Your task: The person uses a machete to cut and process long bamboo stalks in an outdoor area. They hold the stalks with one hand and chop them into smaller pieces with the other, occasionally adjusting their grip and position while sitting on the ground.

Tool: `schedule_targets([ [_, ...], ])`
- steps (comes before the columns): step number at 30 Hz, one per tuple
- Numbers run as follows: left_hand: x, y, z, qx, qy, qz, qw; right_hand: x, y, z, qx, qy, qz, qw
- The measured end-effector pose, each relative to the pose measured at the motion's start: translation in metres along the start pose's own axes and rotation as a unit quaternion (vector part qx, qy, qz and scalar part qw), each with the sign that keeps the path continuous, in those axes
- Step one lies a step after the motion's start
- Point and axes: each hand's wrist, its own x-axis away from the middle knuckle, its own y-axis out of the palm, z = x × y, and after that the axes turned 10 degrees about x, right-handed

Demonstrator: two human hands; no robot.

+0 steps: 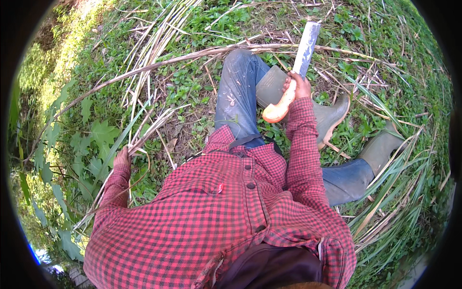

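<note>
My right hand point(301, 86) is wrapped around a machete point(306, 50), where its orange, curved-butt handle meets the pale, worn blade. The blade points up and away, above the grass beyond my boot. Low at my left side, my left hand point(122, 156) is closed on a bunch of dry grass stalks point(153, 124). These stalks fan out ahead of the hand, and some trail back along my forearm. One long brown stalk point(185, 56) arches across the view by my raised knee.
Loose pale stalks point(139, 79) lie on the weedy ground ahead. Cut green and dry stems point(399, 197) are heaped at right beside my bent leg. My rubber boots point(332, 115) rest on the grass. A broad-leaved plant point(102, 137) grows at left.
</note>
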Motion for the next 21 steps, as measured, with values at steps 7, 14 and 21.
schedule_targets([
  [7,-0.096,-0.009,0.014,0.496,-0.091,-0.355,0.787,0.030,-0.009,-0.029,0.131,-0.023,0.010,0.991],
  [14,-0.254,-0.091,0.117,0.918,-0.241,0.074,0.306,0.077,-0.035,-0.048,0.323,-0.075,0.026,0.943],
  [21,-0.379,-0.102,0.087,0.965,-0.138,0.219,0.033,0.094,-0.064,-0.063,0.127,-0.106,0.054,0.985],
])
